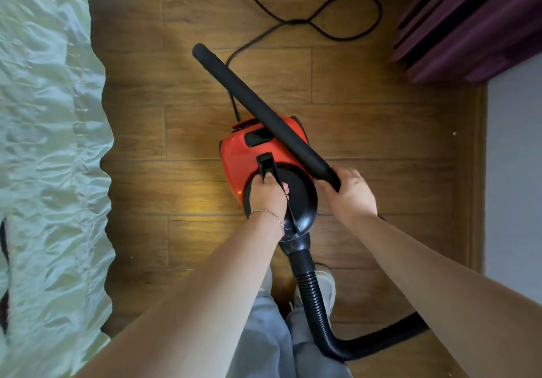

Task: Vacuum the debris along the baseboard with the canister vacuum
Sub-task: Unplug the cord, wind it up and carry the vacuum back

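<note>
A red and black canister vacuum [243, 155] is below me over the wooden floor. My left hand [268, 194] grips its black carry handle. My right hand [350, 193] holds the near end of the black wand [258, 108], which slants up and left across the canister, its open tip pointing away. The ribbed black hose [312, 292] runs from the canister's near end, down past my feet, then curves right under my right arm. The wooden baseboard [476, 178] runs along the right wall, with a small white speck of debris [454, 133] beside it.
A bed with a pale green satin cover [50, 155] fills the left side. Purple curtains [466, 23] hang at the top right. The black power cord [346, 17] loops on the floor beyond the vacuum. My white shoe [325, 281] stands by the hose.
</note>
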Demonstrator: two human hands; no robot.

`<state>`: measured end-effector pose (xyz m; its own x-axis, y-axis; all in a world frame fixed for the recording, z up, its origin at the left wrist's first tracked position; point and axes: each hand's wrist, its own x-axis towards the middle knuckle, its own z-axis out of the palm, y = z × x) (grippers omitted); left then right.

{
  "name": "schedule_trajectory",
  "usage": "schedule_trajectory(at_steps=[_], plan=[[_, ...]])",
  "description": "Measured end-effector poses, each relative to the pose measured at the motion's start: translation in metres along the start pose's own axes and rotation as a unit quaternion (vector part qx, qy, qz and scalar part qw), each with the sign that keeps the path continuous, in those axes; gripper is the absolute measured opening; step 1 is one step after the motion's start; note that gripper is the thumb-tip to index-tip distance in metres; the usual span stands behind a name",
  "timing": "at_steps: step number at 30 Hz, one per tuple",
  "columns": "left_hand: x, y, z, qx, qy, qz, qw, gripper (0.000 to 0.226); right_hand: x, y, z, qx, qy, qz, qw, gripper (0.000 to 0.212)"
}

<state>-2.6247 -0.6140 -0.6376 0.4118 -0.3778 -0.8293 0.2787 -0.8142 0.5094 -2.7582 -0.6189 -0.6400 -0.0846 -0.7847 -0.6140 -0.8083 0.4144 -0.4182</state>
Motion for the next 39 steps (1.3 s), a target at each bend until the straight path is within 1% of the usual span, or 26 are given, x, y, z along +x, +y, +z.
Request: schedule_trajectory(at_steps=[2, 5, 6, 9, 13, 15, 18, 21, 22, 24, 25, 27, 29, 31, 34, 37, 39], plan=[[-0.002, 0.002, 0.0, 0.006, 0.0, 0.031, 1.0, 0.029, 0.009, 0.004, 0.003, -0.001, 0.03, -0.004, 1.0, 0.035], [-0.004, -0.007, -0.002, 0.064, 0.02, 0.095, 0.993, 0.03, 0.028, 0.016, 0.013, -0.001, 0.059, 0.032, 0.998, 0.04], [-0.004, -0.011, -0.002, 0.068, 0.029, 0.114, 0.991, 0.03, 0.035, 0.022, 0.018, -0.004, 0.061, 0.048, 0.997, 0.042], [0.0, -0.019, 0.0, 0.054, 0.037, 0.157, 0.985, 0.031, 0.053, 0.042, 0.036, -0.017, 0.048, 0.088, 0.995, 0.042], [0.005, -0.025, 0.001, 0.064, 0.049, 0.204, 0.976, 0.031, 0.074, 0.065, 0.058, 0.008, 0.05, 0.1, 0.994, 0.04], [0.008, -0.026, 0.001, 0.06, 0.046, 0.211, 0.974, 0.031, 0.081, 0.073, 0.064, -0.013, 0.053, 0.119, 0.991, 0.046], [0.009, -0.027, 0.001, 0.064, 0.049, 0.217, 0.973, 0.031, 0.082, 0.076, 0.065, -0.059, 0.02, 0.14, 0.988, 0.061], [0.006, -0.024, -0.001, 0.092, 0.05, 0.209, 0.972, 0.03, 0.075, 0.069, 0.06, -0.037, -0.058, 0.119, 0.991, 0.06], [0.004, -0.022, -0.002, 0.107, 0.048, 0.199, 0.973, 0.03, 0.068, 0.061, 0.055, -0.017, -0.069, 0.12, 0.99, 0.06], [0.0, -0.017, -0.006, 0.138, 0.036, 0.182, 0.973, 0.026, 0.044, 0.041, 0.04, 0.047, -0.042, 0.128, 0.99, 0.056], [-0.004, -0.013, -0.01, 0.156, 0.029, 0.175, 0.972, 0.022, 0.029, 0.029, 0.031, 0.069, -0.011, 0.107, 0.992, 0.052], [-0.015, -0.006, -0.018, 0.208, 0.029, 0.159, 0.965, 0.023, -0.006, 0.003, 0.016, 0.073, 0.039, 0.034, 0.996, 0.044], [-0.031, 0.002, -0.028, 0.249, 0.02, 0.159, 0.955, 0.03, -0.041, -0.02, 0.008, 0.04, 0.053, -0.051, 0.996, 0.043], [-0.052, 0.009, -0.039, 0.288, -0.002, 0.202, 0.936, 0.036, -0.07, -0.037, 0.002, -0.014, 0.04, -0.112, 0.993, 0.047], [-0.089, 0.026, -0.058, 0.361, -0.029, 0.295, 0.884, 0.039, -0.108, -0.062, -0.017, -0.057, 0.026, -0.148, 0.987, 0.051], [-0.129, 0.054, -0.084, 0.421, -0.039, 0.359, 0.832, 0.038, -0.146, -0.088, -0.051, -0.075, 0.064, -0.166, 0.981, 0.053], [-0.158, 0.078, -0.102, 0.454, -0.033, 0.38, 0.805, 0.038, -0.169, -0.106, -0.078, -0.094, 0.09, -0.173, 0.976, 0.056]])
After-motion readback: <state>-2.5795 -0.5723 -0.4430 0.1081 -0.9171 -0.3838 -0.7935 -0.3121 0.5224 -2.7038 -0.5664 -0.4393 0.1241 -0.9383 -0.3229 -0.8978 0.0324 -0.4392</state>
